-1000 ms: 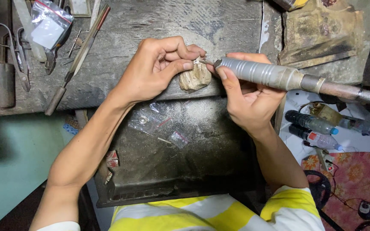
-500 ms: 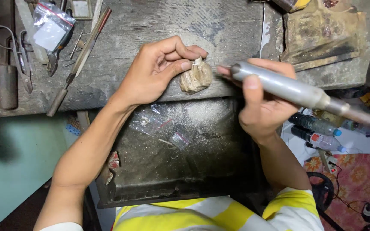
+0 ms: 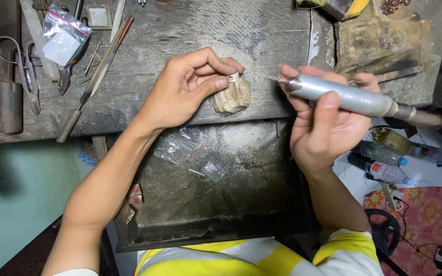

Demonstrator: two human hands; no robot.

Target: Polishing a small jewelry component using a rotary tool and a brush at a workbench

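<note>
A person works a small ring at a worn table (image 3: 180, 30).
Left hand (image 3: 185, 89) fingers pinch the ring (image 3: 233, 77) against a wooden peg (image 3: 233, 97); right hand (image 3: 323, 122) fingers grip a rotary tool (image 3: 349, 97).

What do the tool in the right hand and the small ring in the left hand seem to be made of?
Rotary handpiece in the right hand: probably metal, matte silver-grey with a dull sheen. Ring, pinched by the left hand: likely silver-coloured metal, as it glints pale; it is too small to be sure.
</note>
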